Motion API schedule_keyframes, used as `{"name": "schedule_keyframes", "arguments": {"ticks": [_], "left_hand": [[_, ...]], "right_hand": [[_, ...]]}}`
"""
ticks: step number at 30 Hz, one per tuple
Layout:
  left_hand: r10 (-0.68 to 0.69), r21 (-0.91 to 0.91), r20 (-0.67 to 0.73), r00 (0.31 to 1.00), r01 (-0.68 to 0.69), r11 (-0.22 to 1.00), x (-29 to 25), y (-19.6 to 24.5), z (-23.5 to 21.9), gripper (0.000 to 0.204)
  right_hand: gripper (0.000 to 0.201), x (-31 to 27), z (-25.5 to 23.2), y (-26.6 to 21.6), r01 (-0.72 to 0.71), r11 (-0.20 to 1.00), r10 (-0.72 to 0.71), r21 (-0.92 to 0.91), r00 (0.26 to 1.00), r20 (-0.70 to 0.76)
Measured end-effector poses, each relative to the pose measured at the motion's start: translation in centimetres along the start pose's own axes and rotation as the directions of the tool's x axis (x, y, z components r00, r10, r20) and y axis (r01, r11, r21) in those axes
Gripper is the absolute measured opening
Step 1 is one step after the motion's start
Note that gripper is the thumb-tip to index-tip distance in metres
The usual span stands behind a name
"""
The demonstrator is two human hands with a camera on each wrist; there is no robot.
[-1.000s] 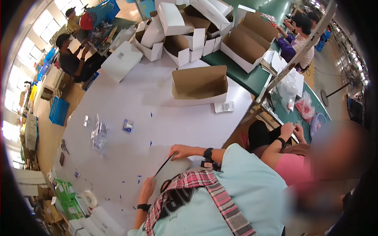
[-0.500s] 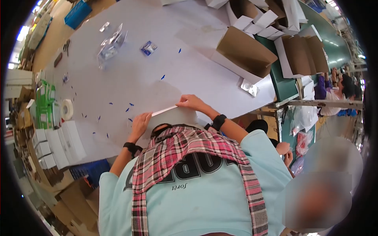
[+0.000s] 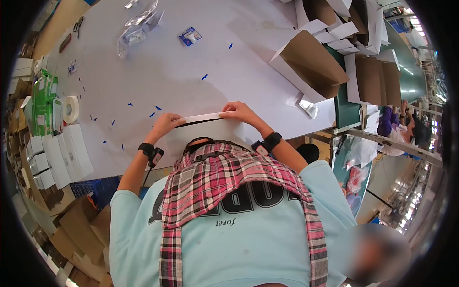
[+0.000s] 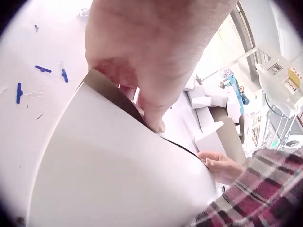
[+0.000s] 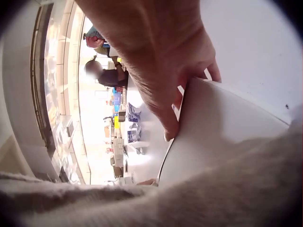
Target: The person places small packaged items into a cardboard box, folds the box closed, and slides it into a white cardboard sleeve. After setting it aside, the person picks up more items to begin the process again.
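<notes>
We see the white card piece [image 4: 118, 165] at the middle of the near edge of the table [image 3: 167, 71], right in front of the person's plaid apron [image 3: 205, 186]; we cannot tell whether its underside rests on the tabletop. The left hand [image 3: 165, 125] pinches its upper edge near one end, thumb and fingers on opposite faces, and the right hand [image 3: 239, 113] pinches the same edge near the other end, so both grips are clamped on the card, well apart. A brown inner face shows beneath the left hand. Small blue clips [image 3: 204, 76] lie scattered across the middle and left of the table. Toward the table's far side we find a blue-and-white packet [image 3: 190, 37] and clear packaging [image 3: 136, 36]; at its left end, a tape roll [image 3: 71, 110] beside green packages [image 3: 44, 103]; at its right end, an open brown-lined box [image 3: 311, 67] with a silvery packet [image 3: 307, 106] just beside it.
</notes>
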State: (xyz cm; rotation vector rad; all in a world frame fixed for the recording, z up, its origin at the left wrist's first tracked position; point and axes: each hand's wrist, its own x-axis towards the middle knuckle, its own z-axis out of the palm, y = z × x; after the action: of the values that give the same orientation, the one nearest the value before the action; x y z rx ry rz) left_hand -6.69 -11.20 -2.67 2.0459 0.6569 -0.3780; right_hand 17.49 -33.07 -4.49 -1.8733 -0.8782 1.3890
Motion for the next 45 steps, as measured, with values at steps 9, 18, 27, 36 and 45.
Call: {"name": "schedule_keyframes", "arguments": {"ticks": [9, 18, 27, 36, 45], "left_hand": [[0.024, -0.226, 0.054, 0.998, -0.011, 0.974, -0.5, -0.7, 0.0, 0.03], [0.036, -0.404, 0.044, 0.998, -0.015, 0.915, -0.8, -2.0, 0.3, 0.027], [0.093, -0.481, 0.223, 0.97, 0.026, 0.876, -0.4, -3.3, -0.2, 0.025], [0.063, -0.528, 0.196, 0.978, 0.051, 0.847, -2.4, -2.4, -0.5, 0.032], [0.089, -0.593, 0.106, 0.99, -0.01, 0.805, -3.4, -2.7, 0.0, 0.033]], "right_hand": [[0.039, 0.1, -0.7, -0.6, -0.043, 0.997, 0.038, 0.068, 0.997, 0.069], [0.032, 1.0, -0.6, 0.7, -0.051, 0.995, 0.043, 0.083, 0.995, 0.095], [0.028, 0.3, -1.9, -0.1, -0.106, 0.971, 0.051, 0.212, 0.968, 0.247], [0.024, -0.8, -1.9, 1.1, -0.083, 0.944, 0.013, 0.32, 0.977, 0.213], [0.027, -2.3, -0.9, 2.3, 0.003, 0.899, -0.054, 0.437, 0.993, 0.104]]}}
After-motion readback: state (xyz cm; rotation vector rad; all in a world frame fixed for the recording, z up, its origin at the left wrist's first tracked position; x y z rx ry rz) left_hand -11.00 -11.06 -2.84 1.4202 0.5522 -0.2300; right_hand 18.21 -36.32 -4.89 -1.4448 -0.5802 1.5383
